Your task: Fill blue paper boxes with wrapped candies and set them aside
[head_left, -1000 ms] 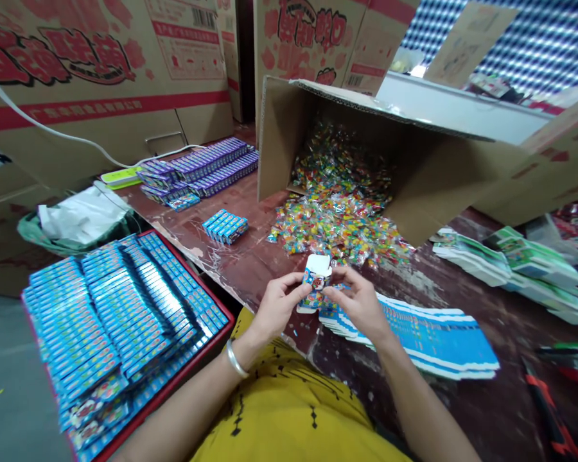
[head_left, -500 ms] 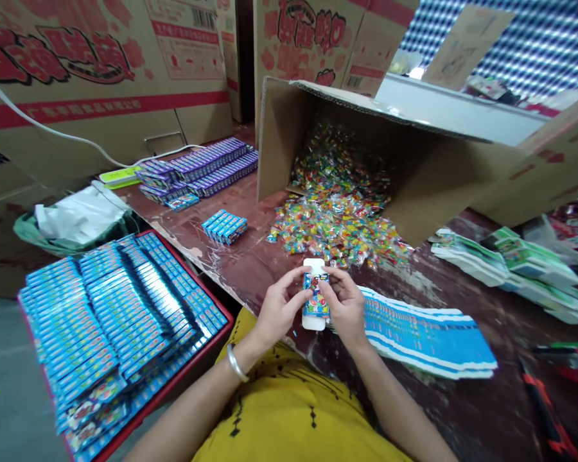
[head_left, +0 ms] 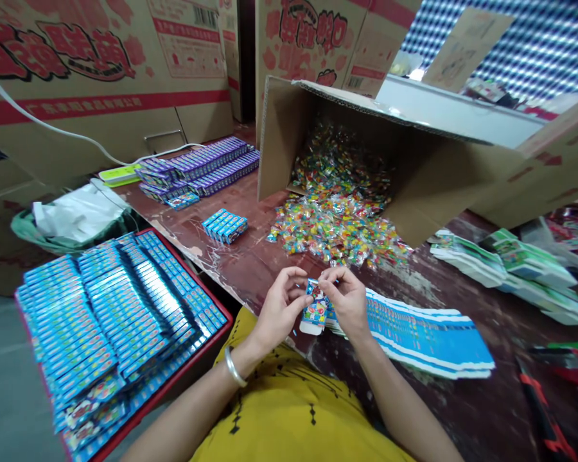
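Observation:
Between my hands is a small blue candy box point(head_left: 314, 309), its white bottom flap sticking out toward me. My left hand point(head_left: 284, 307) pinches the box's left side with thumb and fingers. At its top right, my right hand point(head_left: 345, 300) has thumb and fingertips closed on the upper end, where the top flap is mostly hidden. Flat unfolded blue boxes point(head_left: 428, 337) lie in a fanned stack right of my right hand. Beyond the hands, wrapped candies point(head_left: 340, 228) spill from a cardboard carton point(head_left: 433, 173) lying on its side.
A red crate point(head_left: 221, 327) packed with blue boxes point(head_left: 96, 314) stands at the left. On the table point(head_left: 250, 273) are a short row of blue boxes point(head_left: 225, 226), purple boxes point(head_left: 212, 165), green flat packs point(head_left: 525, 269) and a red-and-black tool point(head_left: 544, 410).
The candy box has tilted slightly, and its white top flap, upright before, is now folded or covered by my fingers. My right hand has shifted to the box's top end.

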The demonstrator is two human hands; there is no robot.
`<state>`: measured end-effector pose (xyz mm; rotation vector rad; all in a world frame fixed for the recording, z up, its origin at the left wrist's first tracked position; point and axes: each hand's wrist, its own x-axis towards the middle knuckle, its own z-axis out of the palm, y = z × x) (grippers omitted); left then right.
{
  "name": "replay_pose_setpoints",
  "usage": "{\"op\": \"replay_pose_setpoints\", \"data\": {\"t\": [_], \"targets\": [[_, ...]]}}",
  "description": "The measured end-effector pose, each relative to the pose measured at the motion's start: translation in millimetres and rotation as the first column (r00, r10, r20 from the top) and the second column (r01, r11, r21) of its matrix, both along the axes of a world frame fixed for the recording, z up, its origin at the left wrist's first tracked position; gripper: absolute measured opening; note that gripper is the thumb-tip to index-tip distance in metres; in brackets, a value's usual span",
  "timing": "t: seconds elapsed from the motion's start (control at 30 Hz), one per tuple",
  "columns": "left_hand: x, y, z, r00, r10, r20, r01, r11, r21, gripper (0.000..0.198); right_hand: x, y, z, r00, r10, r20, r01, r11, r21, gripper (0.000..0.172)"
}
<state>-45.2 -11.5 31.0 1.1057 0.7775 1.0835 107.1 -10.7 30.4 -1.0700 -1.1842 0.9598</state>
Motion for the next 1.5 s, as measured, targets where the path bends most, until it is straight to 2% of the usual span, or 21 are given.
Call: {"op": "replay_pose_setpoints", "data": {"t": [0.13,0.23,0.33,0.47,0.57,0.63,0.7,0.8,0.93,1.03,1.2,1.3,1.33,1.43,1.5], "targets": [[-5,-1,0.4,0.995,0.04,-0.087,-0.034,0.997,0.072,0.036,6,5,7.1,0.992,0.119,0.035,-0.112,0.983,-0.143,0.019],[-7,-1,1.9,0.988,0.032,-0.153,-0.012,0.991,0.133,0.037,13,11,8.3,0.988,0.137,0.072,-0.12,0.971,-0.205,0.019],[-8,-1,3.2,0.988,-0.012,-0.157,0.033,0.99,0.135,0.042,17,17,9.3,0.987,0.149,0.054,-0.133,0.964,-0.232,0.023],[-10,-1,1.9,0.988,-0.034,-0.149,0.051,0.992,0.112,0.051,17,15,14.5,0.975,0.16,0.155,-0.13,0.974,-0.188,0.022],[-12,0,-1.4,0.986,-0.034,-0.164,0.051,0.993,0.104,0.048,14,6,17.6,0.947,0.131,0.294,-0.112,0.99,-0.081,0.019],[-12,0,-3.6,0.985,-0.025,-0.17,0.042,0.995,0.096,0.044,13,1,17.1,0.93,0.123,0.346,-0.11,0.992,-0.056,0.018],[-12,0,-4.8,0.982,-0.032,-0.184,0.048,0.995,0.084,0.044,15,-1,14.6,0.924,0.116,0.364,-0.094,0.993,-0.076,0.019],[-12,1,-4.8,0.978,-0.078,-0.196,0.094,0.993,0.074,0.048,21,5,10.4,0.938,0.137,0.319,-0.083,0.981,-0.178,0.024],[-14,4,-3.7,0.969,-0.144,-0.198,0.156,0.987,0.043,0.055,27,13,9.8,0.94,0.235,0.246,-0.162,0.945,-0.284,0.027],[-15,4,-4.6,0.964,-0.176,-0.199,0.18,0.984,0.002,0.056,28,12,11.4,0.921,0.28,0.27,-0.208,0.941,-0.265,0.026],[-13,1,-8.0,0.976,-0.128,-0.178,0.132,0.991,0.011,0.038,27,3,13.1,0.878,0.282,0.387,-0.231,0.957,-0.174,0.024],[-11,1,-9.8,0.983,-0.09,-0.161,0.089,0.996,-0.015,0.034,28,-4,15.7,0.836,0.342,0.429,-0.264,0.936,-0.233,0.021],[-10,2,-10.5,0.989,-0.05,-0.141,0.047,0.999,-0.026,0.033,27,-7,16.4,0.808,0.37,0.458,-0.281,0.926,-0.252,0.028],[-7,5,-13.5,0.994,0.089,-0.059,-0.093,0.992,-0.081,0.033,22,-13,16.8,0.7,0.34,0.628,-0.275,0.94,-0.203,0.078],[-7,8,-16.2,0.992,0.125,-0.025,-0.127,0.987,-0.103,0.035,17,-14,16.6,0.642,0.266,0.719,-0.259,0.958,-0.123,0.087]]}}
